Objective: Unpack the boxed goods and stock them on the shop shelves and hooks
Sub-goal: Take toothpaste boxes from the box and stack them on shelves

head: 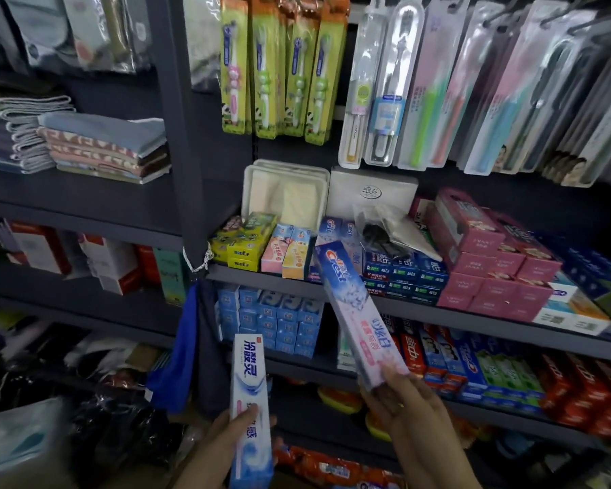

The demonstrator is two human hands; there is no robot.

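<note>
Left hand (226, 439): sitting mostly behind the white-and-blue toothpaste box (250, 411), wrist running off the bottom edge.
Right hand (408, 414): fingertips lying hidden under the Crest box (358, 314).
Hanging toothbrush packs (529, 90): smearing with blur, tops being cropped.
Dark bags (96, 428) at lower left: blurring beyond telling.

Blue-to-pink Crest box (355, 308) — white-and-blue toothpaste box (250, 400) — dark grey shelves (261, 280)
</note>
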